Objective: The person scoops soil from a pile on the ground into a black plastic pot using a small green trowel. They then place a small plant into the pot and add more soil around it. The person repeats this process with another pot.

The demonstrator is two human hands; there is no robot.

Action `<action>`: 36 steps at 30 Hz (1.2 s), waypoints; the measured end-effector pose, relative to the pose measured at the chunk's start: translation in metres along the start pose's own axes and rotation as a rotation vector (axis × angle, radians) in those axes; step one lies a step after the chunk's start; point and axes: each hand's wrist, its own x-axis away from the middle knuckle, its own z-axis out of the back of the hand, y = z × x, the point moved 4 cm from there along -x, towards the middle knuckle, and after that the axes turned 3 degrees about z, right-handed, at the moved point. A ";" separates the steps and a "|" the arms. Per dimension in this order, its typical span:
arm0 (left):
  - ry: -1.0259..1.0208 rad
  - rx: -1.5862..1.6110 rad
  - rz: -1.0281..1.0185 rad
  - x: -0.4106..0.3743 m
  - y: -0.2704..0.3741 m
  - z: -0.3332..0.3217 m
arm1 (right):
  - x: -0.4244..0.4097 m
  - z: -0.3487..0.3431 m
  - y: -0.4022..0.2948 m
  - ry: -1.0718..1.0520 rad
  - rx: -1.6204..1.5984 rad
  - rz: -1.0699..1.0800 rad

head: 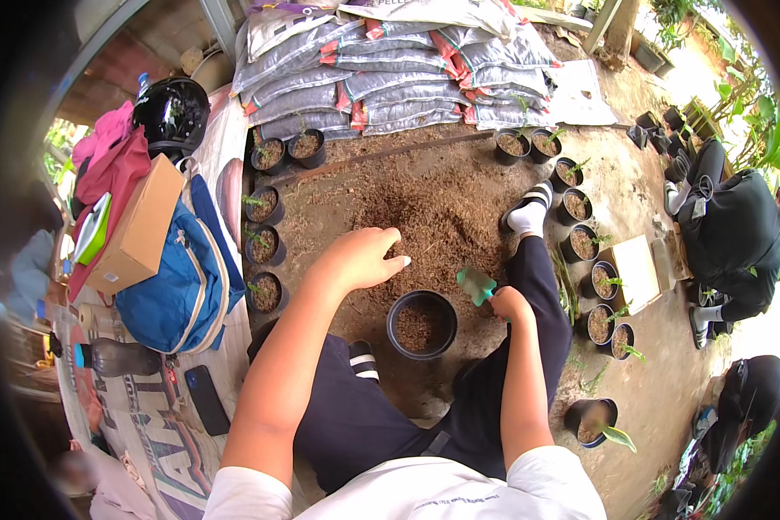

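My right hand (511,304) grips the handle of a green hand trowel (476,285), its blade over the edge of a heap of brown potting mix (429,221). Nothing is in my left hand (363,258), which hovers above the near left side of the heap with thumb and fingers apart. Between my legs stands a black plastic pot (422,325), partly filled with brown mix, just below the trowel and the heap.
Small potted seedlings line the left (265,207) and right (575,207) sides. Stacked plastic sacks (403,84) stand behind the heap. At left lie a blue backpack (169,286), a cardboard box (136,227) and a phone (207,400). A person (731,227) in dark clothes is at right.
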 end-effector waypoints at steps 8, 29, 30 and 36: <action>-0.027 0.022 -0.001 -0.003 0.006 0.004 | -0.071 -0.094 0.011 0.339 -0.228 0.186; -0.020 0.000 0.026 -0.002 0.007 0.006 | 0.001 -0.010 -0.085 0.478 -0.736 0.562; -0.031 -0.009 0.041 -0.001 0.008 0.006 | 0.005 -0.008 -0.085 0.481 -0.634 0.540; -0.031 -0.002 0.032 -0.002 0.006 0.002 | -0.006 -0.028 -0.060 0.358 -0.235 0.227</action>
